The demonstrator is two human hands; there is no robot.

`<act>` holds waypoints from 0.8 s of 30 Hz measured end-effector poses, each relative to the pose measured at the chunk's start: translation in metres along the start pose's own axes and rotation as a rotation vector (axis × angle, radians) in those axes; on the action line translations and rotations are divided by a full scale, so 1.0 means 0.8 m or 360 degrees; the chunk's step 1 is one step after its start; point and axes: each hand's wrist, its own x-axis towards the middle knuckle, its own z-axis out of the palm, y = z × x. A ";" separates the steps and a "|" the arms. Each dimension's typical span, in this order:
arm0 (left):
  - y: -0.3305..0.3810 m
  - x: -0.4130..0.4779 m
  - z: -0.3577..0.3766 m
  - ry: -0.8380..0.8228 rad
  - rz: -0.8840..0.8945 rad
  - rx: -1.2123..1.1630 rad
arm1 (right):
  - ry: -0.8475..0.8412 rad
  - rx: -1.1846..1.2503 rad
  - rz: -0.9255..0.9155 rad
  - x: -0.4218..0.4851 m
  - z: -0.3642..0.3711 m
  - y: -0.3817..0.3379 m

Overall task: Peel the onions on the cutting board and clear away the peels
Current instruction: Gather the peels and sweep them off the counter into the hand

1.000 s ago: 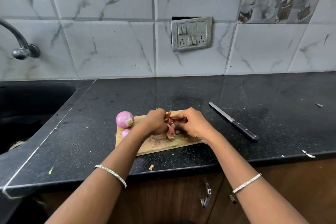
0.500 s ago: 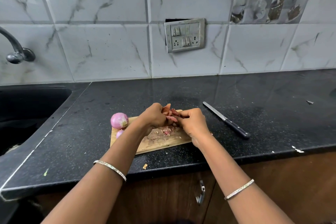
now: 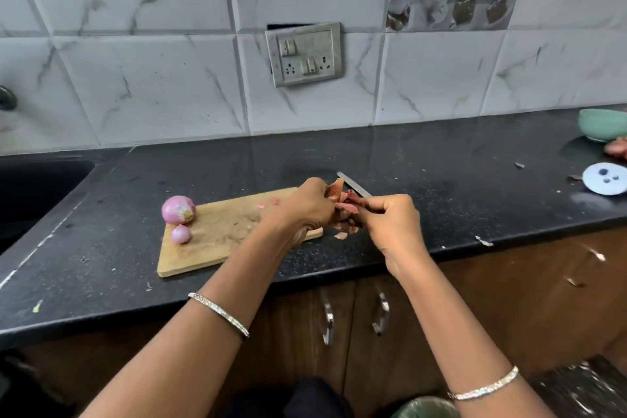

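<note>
The fingers (image 3: pixel 373 205) of the right hand (image 3: pixel 390 219) are curled in and pinch the right side of a bunch of reddish peels (image 3: pixel 343 197). The left hand (image 3: pixel 305 205) grips the same bunch from the left, its fingertips hidden behind its own knuckles. A second ago both hands work low over the right half of the cutting board (image 3: pixel 217 248), raking scraps together. Now the bunch is up off the wood and sits just past the board's right edge, above the countertop (image 3: pixel 441 214) and in front of the knife (image 3: pixel 353 185).

The right half of the board shows almost no skin, so the gathering looks nearly done and the carrying-off begun. A few loose scraps (image 3: pixel 342 235) lie on the counter just off the board's near right corner; they probably need a second pass.

On the board's left end sit the large peeled onion (image 3: pixel 178 209) and, just nearer, the small onion (image 3: pixel 181 234), both bare of skin and apart from the hands. Both hands have to keep their squeeze, since dry skins slip out easily.
</note>
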 end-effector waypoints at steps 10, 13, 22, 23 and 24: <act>-0.040 -0.020 0.184 -0.0348 0.0000 0.0224 | 0.0275 -0.0068 0.0229 -0.096 -0.141 0.103; -0.081 -0.017 0.236 -0.0435 -0.0067 0.0310 | 0.0306 -0.0124 0.0363 -0.120 -0.165 0.148; -0.240 0.010 0.382 -0.0764 -0.0479 0.0359 | 0.0292 -0.0263 0.0909 -0.177 -0.202 0.302; -0.249 0.008 0.393 -0.0784 -0.0521 0.0379 | 0.0284 -0.0267 0.0977 -0.182 -0.204 0.320; -0.259 0.009 0.403 -0.0803 -0.0545 0.0397 | 0.0270 -0.0280 0.1026 -0.185 -0.205 0.335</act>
